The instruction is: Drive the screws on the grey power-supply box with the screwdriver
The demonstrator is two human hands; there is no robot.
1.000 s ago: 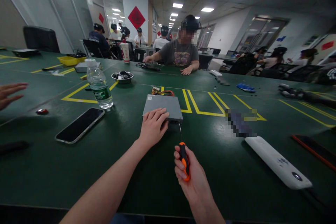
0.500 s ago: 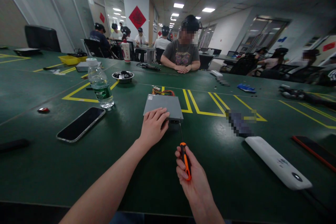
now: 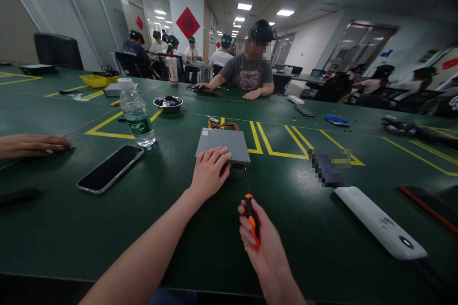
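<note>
A grey metal computer power supply [image 3: 234,139] lies flat on the green table, its bundle of coloured wires [image 3: 223,125] at the far side. Across its near left part lies my left hand [image 3: 212,167], fingers together on the top and thumb by the front edge, holding it. My right hand [image 3: 259,231] is closed around the orange and black handle of a screwdriver [image 3: 253,221]. The screwdriver's thin shaft points away from me, and its tip meets the power supply's near face by the right corner. Whether the tip sits in a screw is too small to tell.
Left of my hands are a phone [image 3: 110,169], a water bottle [image 3: 138,116] and a metal bowl of small dark parts [image 3: 168,104]. Another person's hand [image 3: 34,145] rests at the left edge. A white device [image 3: 379,224] lies right. Across the table sits a person [image 3: 246,69].
Another person's hand has come in from the left, where a small red item lay. The person opposite has parted their hands, one reaching sideways. The screwdriver's handle has turned slightly.
</note>
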